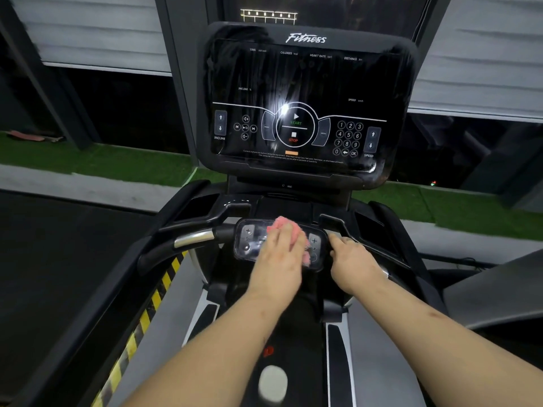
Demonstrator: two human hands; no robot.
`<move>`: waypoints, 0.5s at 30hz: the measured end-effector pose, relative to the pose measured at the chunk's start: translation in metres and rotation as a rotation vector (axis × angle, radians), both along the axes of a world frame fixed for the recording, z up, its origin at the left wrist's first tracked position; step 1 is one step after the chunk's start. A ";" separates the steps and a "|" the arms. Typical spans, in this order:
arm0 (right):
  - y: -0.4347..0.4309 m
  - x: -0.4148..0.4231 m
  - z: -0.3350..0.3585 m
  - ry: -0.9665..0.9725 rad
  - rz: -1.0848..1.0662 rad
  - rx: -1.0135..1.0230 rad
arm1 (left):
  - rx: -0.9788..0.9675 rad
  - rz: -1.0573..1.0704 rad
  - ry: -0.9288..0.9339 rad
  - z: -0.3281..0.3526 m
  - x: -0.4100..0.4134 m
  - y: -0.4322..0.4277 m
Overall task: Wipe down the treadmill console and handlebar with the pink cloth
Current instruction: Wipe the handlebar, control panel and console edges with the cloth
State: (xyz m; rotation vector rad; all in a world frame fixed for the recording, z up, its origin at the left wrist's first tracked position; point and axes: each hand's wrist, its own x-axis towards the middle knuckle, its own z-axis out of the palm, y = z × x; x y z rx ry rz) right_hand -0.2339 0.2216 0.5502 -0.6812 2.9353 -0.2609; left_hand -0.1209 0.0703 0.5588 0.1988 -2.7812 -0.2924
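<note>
Here the left hand [279,249], fingers flat, presses the pink cloth [284,224] onto the handlebar [194,238]; right hand [352,254] grips it.

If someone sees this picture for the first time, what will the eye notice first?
The pink cloth stands out most, pressed by the left hand on the small button panel at the middle of the handlebar. Above it, the large dark screen shows a bright glare near the START button. The right hand holds the handlebar just right of the panel.
</note>
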 end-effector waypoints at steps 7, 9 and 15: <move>0.001 0.000 -0.002 0.018 0.012 -0.016 | -0.100 -0.155 0.038 -0.013 -0.003 0.012; 0.001 0.000 -0.001 0.025 -0.001 -0.012 | -0.103 -0.107 0.005 -0.019 0.009 -0.010; 0.002 -0.002 -0.006 0.023 0.007 -0.034 | -0.082 0.063 0.060 -0.032 0.037 -0.060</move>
